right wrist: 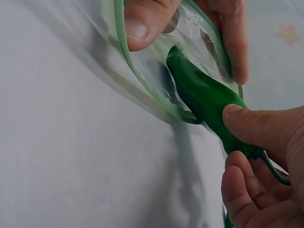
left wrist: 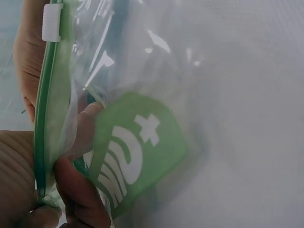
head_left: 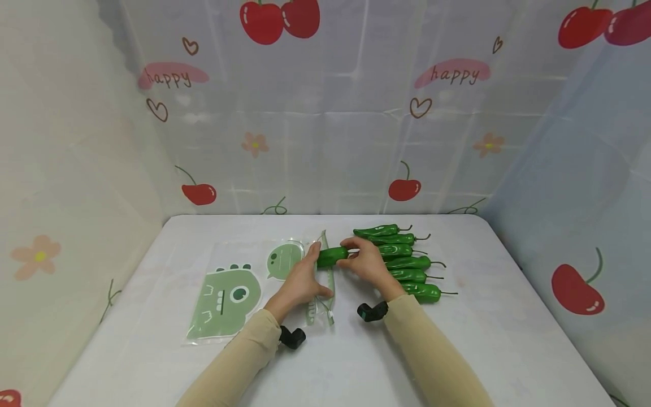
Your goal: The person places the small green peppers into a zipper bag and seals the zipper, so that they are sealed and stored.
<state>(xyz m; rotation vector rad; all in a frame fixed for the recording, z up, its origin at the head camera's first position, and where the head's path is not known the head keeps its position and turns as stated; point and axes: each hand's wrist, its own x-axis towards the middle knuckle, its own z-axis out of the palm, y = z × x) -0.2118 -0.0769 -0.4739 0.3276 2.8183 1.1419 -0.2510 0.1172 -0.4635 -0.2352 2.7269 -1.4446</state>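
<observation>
Pepper (head_left: 330, 257), green, one: lying between the two hands, its tip inside the mouth of the bag (head_left: 226, 299) and its stem end outside. Right hand (head_left: 367, 263): thumb and fingers pinching that pepper close to the stem. Left hand (head_left: 301, 281): thumb and fingers well apart, gripping the bag at its mouth and spreading it, with the thumb lapping over the rim. Bag, one: clear plastic, lying flat towards the left of the table (head_left: 483, 350), mouth facing right; printed with a pale green toothed creature, a smaller green speech-bubble face and, near the mouth, a green patch with white marks; green zip (left wrist: 45, 114) with a white slider (left wrist: 51, 23). Peppers in a column (head_left: 409, 263), green, six: right of the hands, stacked from the far side to the near, stems pointing right; the right hand and wrist partly cover some. Sleeves (head_left: 244, 356), beige, two. Wrist cameras (head_left: 292, 338), black, two. Sheet (head_left: 330, 141) behind, pale: cherries, hearts, flowers, "happy" lettering.
</observation>
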